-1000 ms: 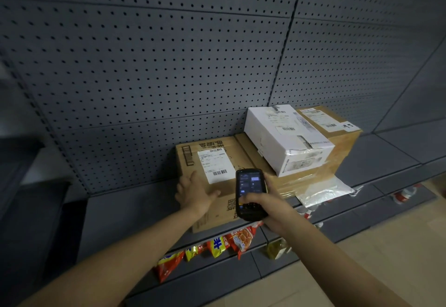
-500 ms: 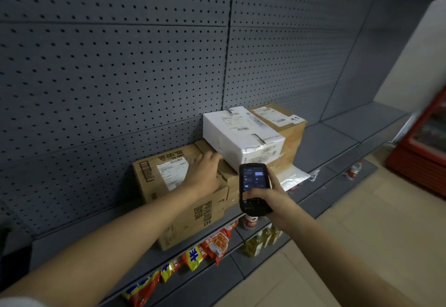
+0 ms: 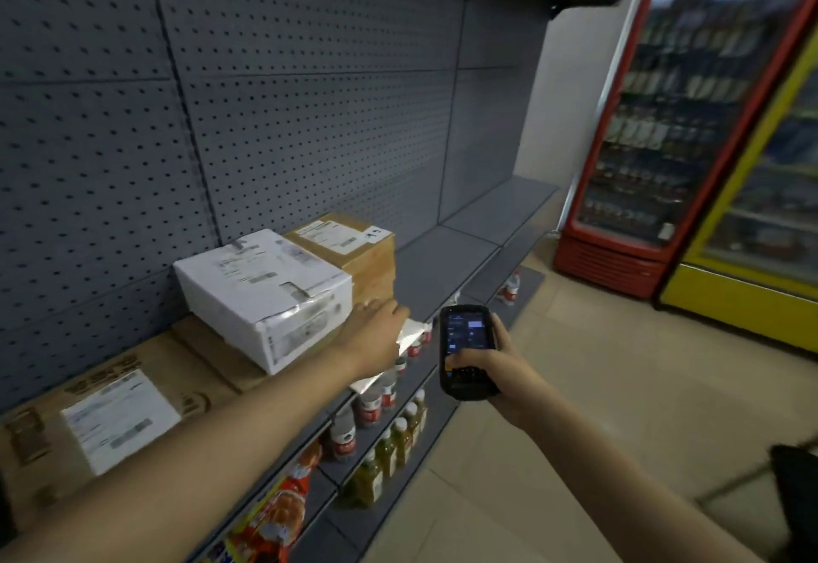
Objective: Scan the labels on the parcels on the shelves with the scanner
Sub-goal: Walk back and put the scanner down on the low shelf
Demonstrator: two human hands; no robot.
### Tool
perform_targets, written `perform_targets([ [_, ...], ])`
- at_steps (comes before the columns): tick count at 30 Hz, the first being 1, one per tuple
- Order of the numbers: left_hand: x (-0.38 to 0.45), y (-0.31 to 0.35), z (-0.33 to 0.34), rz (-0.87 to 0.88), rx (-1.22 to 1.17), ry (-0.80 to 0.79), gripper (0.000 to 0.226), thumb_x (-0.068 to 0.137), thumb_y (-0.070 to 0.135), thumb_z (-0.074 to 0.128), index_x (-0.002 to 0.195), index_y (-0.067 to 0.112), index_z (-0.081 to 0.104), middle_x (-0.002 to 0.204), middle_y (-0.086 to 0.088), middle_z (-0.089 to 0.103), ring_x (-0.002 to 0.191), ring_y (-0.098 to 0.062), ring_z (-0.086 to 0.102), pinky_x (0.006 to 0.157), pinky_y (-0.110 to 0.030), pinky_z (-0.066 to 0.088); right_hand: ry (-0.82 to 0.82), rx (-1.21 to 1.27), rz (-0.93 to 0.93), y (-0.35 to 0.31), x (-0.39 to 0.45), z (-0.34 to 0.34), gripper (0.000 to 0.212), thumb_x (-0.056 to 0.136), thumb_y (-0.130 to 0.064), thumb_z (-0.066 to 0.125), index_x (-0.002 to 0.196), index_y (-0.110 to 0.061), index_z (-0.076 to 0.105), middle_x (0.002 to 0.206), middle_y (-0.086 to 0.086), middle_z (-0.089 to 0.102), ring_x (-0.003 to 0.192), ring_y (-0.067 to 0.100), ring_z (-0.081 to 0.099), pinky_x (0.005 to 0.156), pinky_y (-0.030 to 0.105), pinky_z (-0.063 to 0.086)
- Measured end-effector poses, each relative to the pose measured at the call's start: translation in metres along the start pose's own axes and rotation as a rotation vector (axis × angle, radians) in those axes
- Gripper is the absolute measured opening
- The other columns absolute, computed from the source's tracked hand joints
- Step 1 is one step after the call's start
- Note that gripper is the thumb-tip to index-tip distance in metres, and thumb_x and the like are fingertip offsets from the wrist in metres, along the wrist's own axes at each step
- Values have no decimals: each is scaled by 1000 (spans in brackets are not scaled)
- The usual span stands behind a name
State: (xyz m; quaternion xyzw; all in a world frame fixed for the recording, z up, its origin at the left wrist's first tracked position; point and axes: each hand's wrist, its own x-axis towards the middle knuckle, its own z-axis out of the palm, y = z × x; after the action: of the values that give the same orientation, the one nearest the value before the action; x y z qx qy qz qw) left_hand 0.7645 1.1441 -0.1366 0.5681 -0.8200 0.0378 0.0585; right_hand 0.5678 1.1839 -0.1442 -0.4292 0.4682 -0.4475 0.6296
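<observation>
A black handheld scanner (image 3: 467,350) with a lit screen is gripped by my right hand (image 3: 495,372) in front of the shelf edge. My left hand (image 3: 376,337) reaches with straight fingers past the front corner of a white parcel (image 3: 265,292), just above a clear plastic bag (image 3: 409,332); it holds nothing. The white parcel lies on a flat brown box (image 3: 212,350). Behind it stands a taller brown parcel (image 3: 354,248) with a label on top. At the left lies a brown box (image 3: 57,425) with a white label (image 3: 119,425).
The parcels lie on a grey shelf (image 3: 447,261) backed by pegboard (image 3: 287,120). A lower shelf holds several bottles (image 3: 389,443) and snack packets (image 3: 274,514). A red drinks fridge (image 3: 690,120) and a yellow fridge (image 3: 765,252) stand at the right on the beige floor.
My view has swung right along the shelf. My left hand left the left brown box and reached right, past the white parcel. The scanner stayed in my right hand.
</observation>
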Motion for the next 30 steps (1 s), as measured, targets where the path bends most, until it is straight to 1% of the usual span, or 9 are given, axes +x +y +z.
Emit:
perform_targets([
  [3,35,35,1,47,6,-9,38,87,21,56,124,15,49,125,-7,53,115,-29,50,94,-39,39,67,10,-32,-9,3,-40,76,52,1,74,120,-28,54,118,19,63,105,39,63,73,43,57],
  [8,87,78,12,128,-1,-46,31,88,25,54,118,15,54,119,-6,55,111,-28,52,87,-37,38,139,44,-12,-17,10,-97,84,52,0,75,128,-26,51,119,20,63,99,38,63,65,38,56],
  [12,131,101,26,191,2,-98,34,89,28,53,120,15,52,122,-7,54,114,-27,51,88,-37,38,204,63,-8,-19,26,-134,84,51,0,75,127,-26,52,117,19,64,103,40,64,69,39,56],
  [16,183,112,42,251,-16,-103,39,90,29,54,126,14,51,127,-8,51,117,-28,48,94,-37,38,243,83,5,-27,56,-165,83,53,1,74,127,-28,51,117,17,63,102,38,63,71,42,58],
  [19,231,117,53,290,-37,-87,37,90,29,54,124,14,53,124,-8,53,114,-27,49,93,-37,38,271,82,7,-37,87,-187,82,54,2,74,127,-27,50,116,16,62,102,37,63,76,45,59],
  [22,280,121,61,322,-49,-86,34,90,28,54,120,13,54,119,-9,54,110,-28,51,89,-38,42,308,81,22,-50,123,-210,81,55,2,74,127,-27,51,117,17,63,108,42,63,80,47,58],
  [25,333,123,66,347,-34,-91,32,90,30,54,116,12,55,117,-9,55,108,-28,52,89,-40,44,351,89,9,-65,161,-234,83,55,2,75,129,-27,51,120,20,62,111,44,61,77,45,58],
  [27,367,124,68,366,-28,-90,33,90,30,54,117,11,55,119,-9,55,109,-28,52,91,-41,44,375,102,-11,-76,181,-249,86,54,1,75,131,-26,49,120,19,61,110,42,61,76,43,58],
  [30,412,134,73,386,-36,-106,34,90,28,55,119,11,55,121,-9,54,111,-28,51,92,-40,43,396,119,-17,-89,205,-269,89,53,1,75,133,-27,47,119,15,61,106,36,61,79,43,57],
])
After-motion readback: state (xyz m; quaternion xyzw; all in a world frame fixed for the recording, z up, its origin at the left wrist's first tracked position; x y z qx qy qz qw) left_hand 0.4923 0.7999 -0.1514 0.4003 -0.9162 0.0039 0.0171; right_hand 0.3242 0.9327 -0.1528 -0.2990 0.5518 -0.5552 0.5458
